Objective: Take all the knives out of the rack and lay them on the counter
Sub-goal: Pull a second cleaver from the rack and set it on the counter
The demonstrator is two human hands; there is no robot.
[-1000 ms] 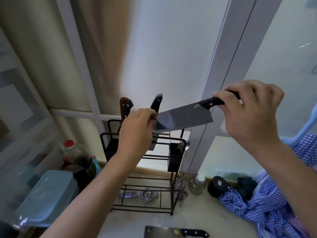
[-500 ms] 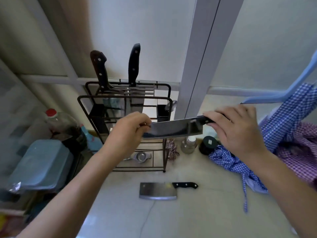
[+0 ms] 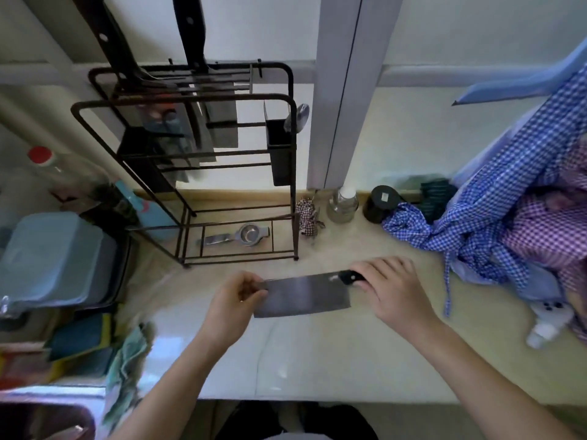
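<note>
I have the broad steel cleaver with black handle (image 3: 305,295) gripped at the handle by my right hand (image 3: 392,290), left hand (image 3: 236,296) pinching the blade tip. I judge it heavy, rigid, slick and sharp-edged: hold handle and spine only, above the pale table (image 3: 317,360).

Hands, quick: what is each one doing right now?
Left hand: fingers pinching the blade tip of the cleaver.
Right hand: closed around the cleaver's black handle.

Black rack (image 3: 287,100), grey-bladed cleaver (image 3: 305,295), blue-checked cloth (image 3: 495,223), beige counter (image 3: 365,350).
</note>
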